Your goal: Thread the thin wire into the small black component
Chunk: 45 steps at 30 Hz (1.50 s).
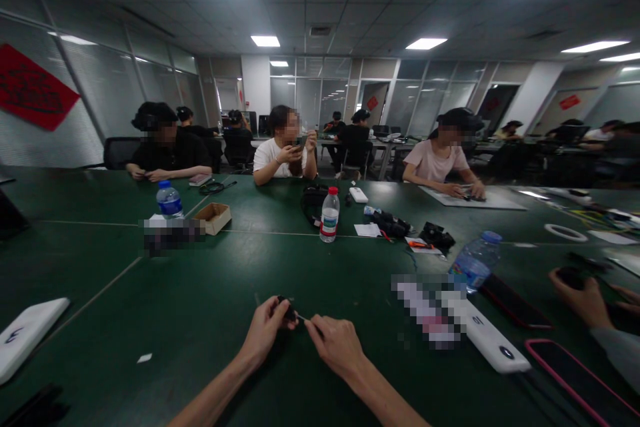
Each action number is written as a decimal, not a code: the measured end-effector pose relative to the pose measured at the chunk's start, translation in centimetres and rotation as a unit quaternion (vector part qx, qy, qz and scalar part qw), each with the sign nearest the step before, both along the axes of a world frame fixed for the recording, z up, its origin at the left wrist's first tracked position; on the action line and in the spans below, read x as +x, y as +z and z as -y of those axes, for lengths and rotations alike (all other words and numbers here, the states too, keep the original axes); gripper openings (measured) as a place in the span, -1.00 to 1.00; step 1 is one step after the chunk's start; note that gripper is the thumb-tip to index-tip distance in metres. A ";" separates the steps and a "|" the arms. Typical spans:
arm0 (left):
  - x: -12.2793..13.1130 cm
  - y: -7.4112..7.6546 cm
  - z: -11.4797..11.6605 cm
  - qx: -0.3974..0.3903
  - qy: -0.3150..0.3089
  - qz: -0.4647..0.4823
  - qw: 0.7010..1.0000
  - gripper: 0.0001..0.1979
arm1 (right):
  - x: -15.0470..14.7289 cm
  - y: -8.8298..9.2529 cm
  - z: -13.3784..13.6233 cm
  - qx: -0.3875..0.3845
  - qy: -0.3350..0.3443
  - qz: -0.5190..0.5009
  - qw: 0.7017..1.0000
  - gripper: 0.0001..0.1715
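Note:
Above the green table, my left hand is closed round a small black object, whose details are too small to make out. My right hand is just to its right, with thumb and forefinger pinched on a thin, light-coloured piece. That thin piece reaches across to the black object between the two hands. The far end of it is hidden by the fingers.
A red-capped bottle stands ahead, a blue-capped bottle to the right. White power bank and pink-edged phone lie at right, near another person's hand. An open cardboard box sits left; several people sit beyond.

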<state>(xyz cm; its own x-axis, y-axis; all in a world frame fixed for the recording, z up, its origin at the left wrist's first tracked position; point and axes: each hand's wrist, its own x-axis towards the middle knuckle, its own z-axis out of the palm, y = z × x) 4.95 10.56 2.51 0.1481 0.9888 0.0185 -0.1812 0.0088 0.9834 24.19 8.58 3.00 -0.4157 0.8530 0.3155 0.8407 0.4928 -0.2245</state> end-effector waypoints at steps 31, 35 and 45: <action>0.4 0.5 0.6 0.011 -0.022 -0.019 1.000 -0.57 | 1.4 0.0 -2.3 -0.031 -0.116 -0.160 0.980 -0.33; 0.2 0.4 0.5 0.000 -0.014 -0.004 1.000 -0.57 | 2.3 0.3 -2.3 -0.037 -0.120 -0.221 0.967 -0.33; 0.0 -0.3 0.0 -0.021 -0.013 -0.002 1.000 -0.55 | 8.6 3.8 -4.2 -0.108 -0.251 -0.206 0.939 -0.48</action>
<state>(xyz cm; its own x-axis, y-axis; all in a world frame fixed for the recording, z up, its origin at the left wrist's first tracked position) 4.91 10.52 2.17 0.1745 0.9844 -0.0235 -0.1755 0.0546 0.9830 32.78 12.77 6.79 0.1763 0.9716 0.1581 0.7742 -0.0377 -0.6318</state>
